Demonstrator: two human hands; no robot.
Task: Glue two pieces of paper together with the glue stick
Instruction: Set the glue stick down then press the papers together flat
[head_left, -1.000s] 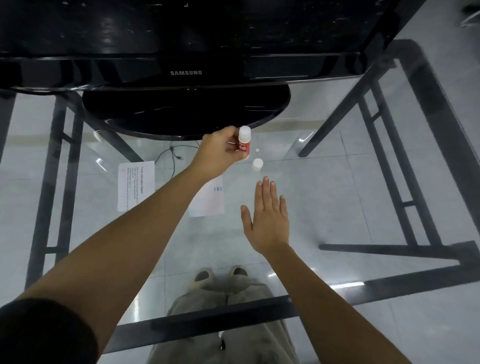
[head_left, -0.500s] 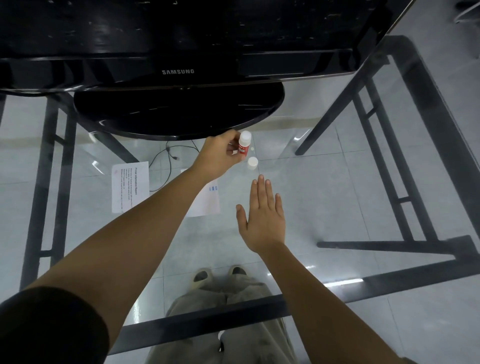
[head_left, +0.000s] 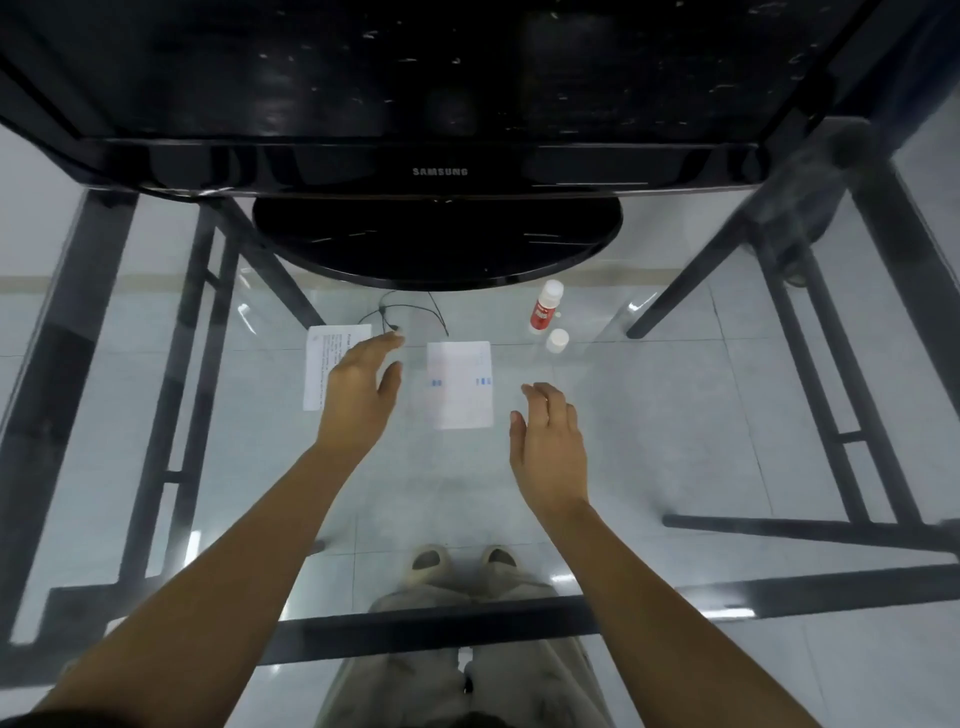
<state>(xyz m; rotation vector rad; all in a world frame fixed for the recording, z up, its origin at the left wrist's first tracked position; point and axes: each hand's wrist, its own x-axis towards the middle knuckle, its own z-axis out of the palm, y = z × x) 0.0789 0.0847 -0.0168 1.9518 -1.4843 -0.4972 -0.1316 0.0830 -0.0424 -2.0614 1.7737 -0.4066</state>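
Hovering over the glass surface (head_left: 675, 426), the left hand (head_left: 358, 395) has its fingers spread and empty above the right edge of the left paper (head_left: 324, 364), while the right hand (head_left: 548, 447) hangs loosely open just right of the second paper (head_left: 460, 384). Upright near the monitor base (head_left: 436, 239), the glue stick (head_left: 545, 306) stands uncapped, well clear of both hands, its white cap (head_left: 557, 341) just beside it.
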